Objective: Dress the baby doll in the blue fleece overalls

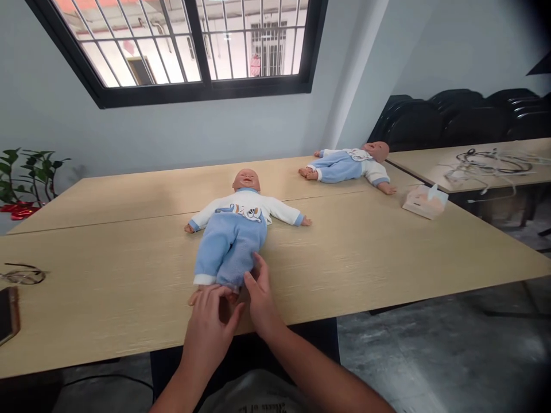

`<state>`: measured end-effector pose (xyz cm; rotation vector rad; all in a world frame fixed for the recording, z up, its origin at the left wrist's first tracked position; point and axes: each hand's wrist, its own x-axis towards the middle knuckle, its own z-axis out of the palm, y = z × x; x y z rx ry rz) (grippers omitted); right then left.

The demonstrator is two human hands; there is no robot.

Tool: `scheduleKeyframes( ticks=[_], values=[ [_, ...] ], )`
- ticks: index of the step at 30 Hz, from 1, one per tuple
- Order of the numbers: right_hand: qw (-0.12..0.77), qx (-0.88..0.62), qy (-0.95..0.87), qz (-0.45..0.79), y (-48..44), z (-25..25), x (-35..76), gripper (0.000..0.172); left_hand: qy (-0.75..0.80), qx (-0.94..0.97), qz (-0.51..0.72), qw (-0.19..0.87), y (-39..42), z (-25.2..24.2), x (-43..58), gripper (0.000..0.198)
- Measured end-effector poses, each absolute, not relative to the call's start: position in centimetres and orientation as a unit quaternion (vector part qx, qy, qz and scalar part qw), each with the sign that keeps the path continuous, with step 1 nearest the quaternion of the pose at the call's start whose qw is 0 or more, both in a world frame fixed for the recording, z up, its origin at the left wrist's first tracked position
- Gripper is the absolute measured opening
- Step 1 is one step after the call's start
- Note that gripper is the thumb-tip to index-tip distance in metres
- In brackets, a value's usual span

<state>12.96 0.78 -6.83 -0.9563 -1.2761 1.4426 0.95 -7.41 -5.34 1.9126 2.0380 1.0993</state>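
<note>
A baby doll (247, 198) lies face up in front of me, its arms spread and its feet toward me. It wears a white top with an animal picture and light blue trousers (230, 244). My left hand (210, 321) curls its fingers over the doll's feet and the trouser hem, covering most of the feet. At the outer side of the lower trouser leg, my right hand (262, 298) grips the cloth between thumb and fingers. The white cuff shows on one leg only; the other hem is partly hidden by my hands.
A second doll (344, 163), dressed alike, lies at the back right of the table (365, 246). A tissue box (425, 202) is near the right edge. Glasses (26, 276) and a phone (8, 314) lie at left. Cables (495, 163) cover part of another table.
</note>
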Motion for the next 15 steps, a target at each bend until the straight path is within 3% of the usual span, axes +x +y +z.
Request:
scheduleKeyframes(
  ticks=[8,15],
  values=[
    [0.517,-0.346,-0.331,0.710,1.6,-7.2,10.5,0.056,0.702,0.582,0.408,0.050,-4.9,-7.1,-1.4,0.032],
    [0.497,-0.390,-0.260,0.730,6.7,-6.0,11.7,0.048,0.688,0.432,0.542,0.214,-5.4,-5.6,-3.0,0.049]
  ],
)
